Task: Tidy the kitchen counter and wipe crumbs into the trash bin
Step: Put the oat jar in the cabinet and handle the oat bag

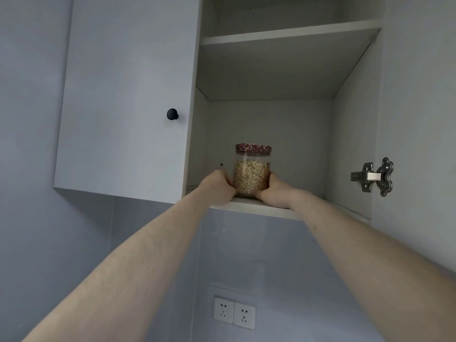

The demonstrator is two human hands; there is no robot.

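A glass jar (251,177) is seen standing upright on the bottom shelf (256,208) of an open wall cabinet (271,114), close to the shelf's front edge. The jar is filled a little over halfway with pale flakes that look like oats, and it is closed with a lid (253,148) in a red and white floral pattern.

The jar is held from both sides. The left hand (218,185) is curled against the jar's left wall, and the right hand (272,187) is curled against its right wall, with the fingers wrapped toward the base. Both bare forearms are stretched up from the lower corners of the view. Whether the jar's base is fully resting on the shelf or is slightly lifted cannot be told, since the base is partly hidden by the hands.

A second shelf (291,32) is fixed higher in the cabinet. To the left, a closed grey cabinet door (123,95) with a round black knob (172,114) is seen. To the right, a metal hinge (373,176) is mounted on the swung-open door (419,107). Below the cabinet, two white wall sockets (234,312) are set side by side in the grey wall (37,218).
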